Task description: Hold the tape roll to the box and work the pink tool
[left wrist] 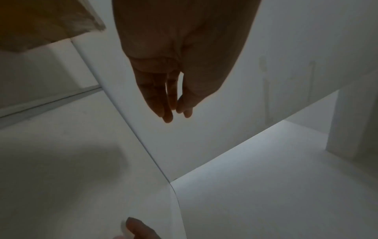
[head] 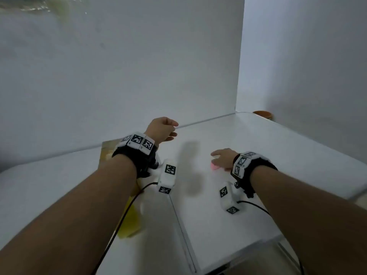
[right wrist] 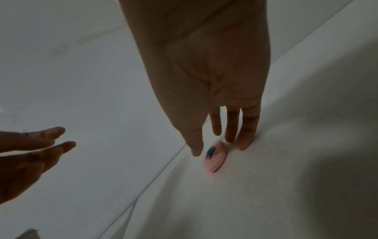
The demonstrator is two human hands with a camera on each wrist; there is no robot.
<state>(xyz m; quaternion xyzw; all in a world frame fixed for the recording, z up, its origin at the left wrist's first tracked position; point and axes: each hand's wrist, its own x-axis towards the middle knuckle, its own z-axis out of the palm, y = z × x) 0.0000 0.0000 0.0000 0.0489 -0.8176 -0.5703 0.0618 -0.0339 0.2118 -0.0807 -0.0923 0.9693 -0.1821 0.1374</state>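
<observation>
Pink disc (right wrist: 215,157) lies flat on counter (head: 258,147), long axis unclear, beneath extended fingertips (right wrist: 244,142) of spread right hand (head: 222,158); left hand (head: 161,129) relaxed, empty

No words, brands or numbers can be read anywhere. The only signs are black-and-white square coded markers on the white blocks of the black left wristband (head: 139,142), the black right wristband (head: 245,162), and the small white camera housings (head: 168,175) beneath them.
</observation>
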